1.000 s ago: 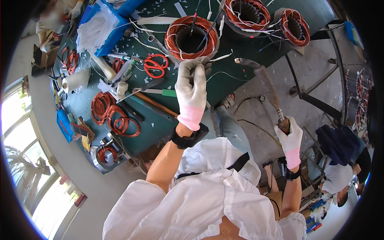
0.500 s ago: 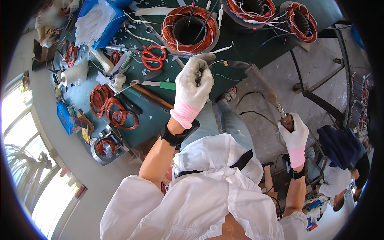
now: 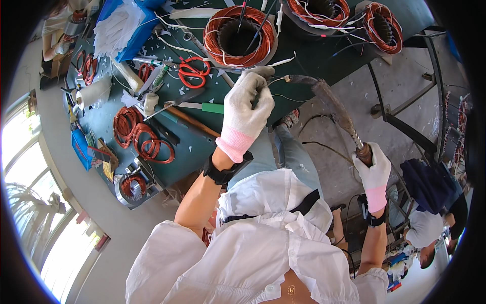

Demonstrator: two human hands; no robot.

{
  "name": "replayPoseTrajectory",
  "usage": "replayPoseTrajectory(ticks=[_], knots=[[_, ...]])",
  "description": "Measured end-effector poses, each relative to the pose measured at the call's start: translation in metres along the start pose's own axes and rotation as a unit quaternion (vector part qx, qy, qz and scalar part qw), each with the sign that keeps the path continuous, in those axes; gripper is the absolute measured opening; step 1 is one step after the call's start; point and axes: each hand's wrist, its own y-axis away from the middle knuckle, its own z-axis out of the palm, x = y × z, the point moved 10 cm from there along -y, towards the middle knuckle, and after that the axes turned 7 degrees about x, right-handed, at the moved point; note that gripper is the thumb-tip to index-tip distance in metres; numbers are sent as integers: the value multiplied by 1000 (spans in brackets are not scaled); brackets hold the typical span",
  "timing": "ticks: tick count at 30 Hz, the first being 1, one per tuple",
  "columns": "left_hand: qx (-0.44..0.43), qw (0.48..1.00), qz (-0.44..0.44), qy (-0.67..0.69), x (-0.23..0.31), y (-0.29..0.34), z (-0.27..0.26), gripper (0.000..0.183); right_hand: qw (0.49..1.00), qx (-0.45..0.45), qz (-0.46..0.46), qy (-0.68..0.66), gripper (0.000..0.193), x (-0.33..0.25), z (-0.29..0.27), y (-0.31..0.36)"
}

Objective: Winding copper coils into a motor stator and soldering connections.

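Note:
My left hand [image 3: 246,109], in a white glove with a pink cuff, is closed in a pinch in front of the nearest copper-wound stator [image 3: 211,38]. A thin wire [image 3: 276,79] sticks out from its fingertips, its end close to the tip of a soldering iron. That soldering iron [image 3: 331,101] has a thick, bent, dark head and a brown handle. My right hand [image 3: 374,175], gloved alike, is wrapped round the handle. Whether tip and wire touch is too small to tell. A fine loose strand curves beneath the tip.
Two more stators [image 3: 324,12] [image 3: 382,30] stand along the green table [image 3: 304,96]. Left of my left hand lie red-handled scissors [image 3: 193,71], a green-handled tool [image 3: 211,107], copper wire coils [image 3: 147,144] and a blue bin [image 3: 132,43]. A metal frame [image 3: 390,119] stands at right.
My left hand has shifted slightly right and its fingers have turned a little. The soldering iron's head has moved very slightly. Both hands keep their hold.

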Motion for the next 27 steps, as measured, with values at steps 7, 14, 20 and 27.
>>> replayPoseTrajectory(ticks=[7,14,20,27], knots=[[9,1000,0,-7,6,0,-2,3,1000,2,3,-2,26,2,0,1],[-3,1000,0,-8,-2,-1,-1,7,1000,-1,6,-15,25,3,1,1],[3,1000,-17,13,-2,-1,-1,6,999,-12,15,-26,25,6,6,1],[0,999,-12,-44,-1,-2,0,6,998,-27,34,-51,26,11,15,2]])
